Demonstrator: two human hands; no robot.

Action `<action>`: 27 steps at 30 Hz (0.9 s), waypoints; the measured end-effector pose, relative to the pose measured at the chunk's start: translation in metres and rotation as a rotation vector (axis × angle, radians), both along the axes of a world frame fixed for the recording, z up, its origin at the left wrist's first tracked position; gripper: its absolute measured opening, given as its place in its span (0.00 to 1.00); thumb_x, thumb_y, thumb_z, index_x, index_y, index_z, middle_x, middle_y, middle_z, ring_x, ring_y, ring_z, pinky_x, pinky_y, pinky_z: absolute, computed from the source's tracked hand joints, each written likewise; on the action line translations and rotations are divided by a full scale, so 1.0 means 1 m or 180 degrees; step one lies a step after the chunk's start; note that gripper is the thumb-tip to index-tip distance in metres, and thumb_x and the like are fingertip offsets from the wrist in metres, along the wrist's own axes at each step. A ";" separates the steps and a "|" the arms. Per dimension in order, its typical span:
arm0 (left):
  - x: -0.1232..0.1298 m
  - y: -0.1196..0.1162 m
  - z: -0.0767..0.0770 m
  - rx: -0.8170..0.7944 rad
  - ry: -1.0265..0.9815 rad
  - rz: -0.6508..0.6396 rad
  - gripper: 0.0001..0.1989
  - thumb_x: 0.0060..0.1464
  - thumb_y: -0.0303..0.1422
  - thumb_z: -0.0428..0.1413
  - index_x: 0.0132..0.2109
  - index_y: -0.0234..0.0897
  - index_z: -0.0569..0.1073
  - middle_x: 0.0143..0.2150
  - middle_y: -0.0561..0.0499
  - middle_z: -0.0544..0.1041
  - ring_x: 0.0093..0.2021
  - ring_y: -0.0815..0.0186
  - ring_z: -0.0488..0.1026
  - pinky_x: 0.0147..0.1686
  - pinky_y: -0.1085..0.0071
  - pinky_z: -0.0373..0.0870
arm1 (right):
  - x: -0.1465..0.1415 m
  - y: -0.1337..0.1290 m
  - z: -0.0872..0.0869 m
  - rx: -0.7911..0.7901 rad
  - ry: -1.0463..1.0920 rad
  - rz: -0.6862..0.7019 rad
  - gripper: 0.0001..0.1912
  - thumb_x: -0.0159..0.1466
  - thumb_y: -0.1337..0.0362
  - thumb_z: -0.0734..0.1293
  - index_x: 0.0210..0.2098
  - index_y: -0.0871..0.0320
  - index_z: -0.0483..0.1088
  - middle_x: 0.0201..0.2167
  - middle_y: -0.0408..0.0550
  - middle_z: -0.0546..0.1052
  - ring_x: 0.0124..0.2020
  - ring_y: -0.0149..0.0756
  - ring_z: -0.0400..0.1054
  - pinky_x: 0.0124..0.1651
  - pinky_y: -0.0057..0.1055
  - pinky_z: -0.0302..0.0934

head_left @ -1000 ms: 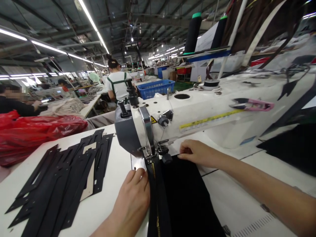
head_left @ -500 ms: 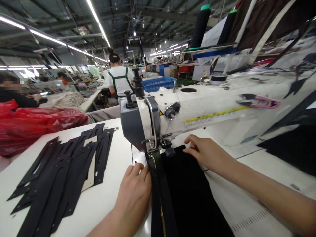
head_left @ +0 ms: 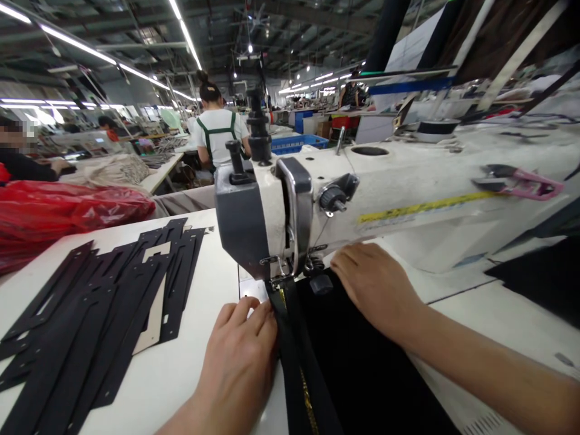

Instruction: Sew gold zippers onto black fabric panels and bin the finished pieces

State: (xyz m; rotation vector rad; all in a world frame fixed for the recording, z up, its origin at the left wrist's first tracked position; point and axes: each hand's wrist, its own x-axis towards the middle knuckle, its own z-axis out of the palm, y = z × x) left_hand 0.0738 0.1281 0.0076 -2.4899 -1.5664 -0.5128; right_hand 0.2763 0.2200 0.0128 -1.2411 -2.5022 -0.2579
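Right hand (head_left: 376,293) of mine had just shifted farther over the flat black cloth (head_left: 362,368), its fingers bent and close together, so it covered the far right edge. Left hand (head_left: 242,356) was curled beside the black strip with gold zipper teeth (head_left: 295,350), under the white sewing machine (head_left: 408,178); I could not tell whether either pinched.
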 end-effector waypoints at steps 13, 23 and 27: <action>-0.009 0.004 -0.007 0.0306 -0.0263 -0.0294 0.15 0.54 0.22 0.44 0.46 0.34 0.70 0.47 0.42 0.72 0.47 0.58 0.69 0.45 0.55 0.70 | -0.026 -0.033 -0.024 -0.0398 0.0886 0.1410 0.19 0.64 0.72 0.54 0.52 0.72 0.65 0.52 0.62 0.68 0.55 0.45 0.60 0.56 0.44 0.58; -0.006 0.011 -0.009 0.0397 -0.0050 -0.0852 0.13 0.58 0.23 0.44 0.44 0.26 0.71 0.44 0.38 0.75 0.46 0.58 0.72 0.47 0.56 0.71 | -0.019 -0.021 -0.023 -0.0406 0.0685 0.1756 0.19 0.65 0.71 0.53 0.52 0.70 0.64 0.51 0.61 0.69 0.55 0.43 0.61 0.55 0.41 0.61; -0.006 0.010 -0.010 0.0384 -0.0019 -0.0809 0.13 0.57 0.22 0.43 0.44 0.25 0.71 0.44 0.37 0.74 0.47 0.56 0.72 0.48 0.53 0.70 | -0.017 -0.019 -0.024 -0.0402 0.0611 0.1785 0.19 0.65 0.70 0.52 0.53 0.68 0.63 0.51 0.60 0.69 0.56 0.42 0.60 0.55 0.42 0.61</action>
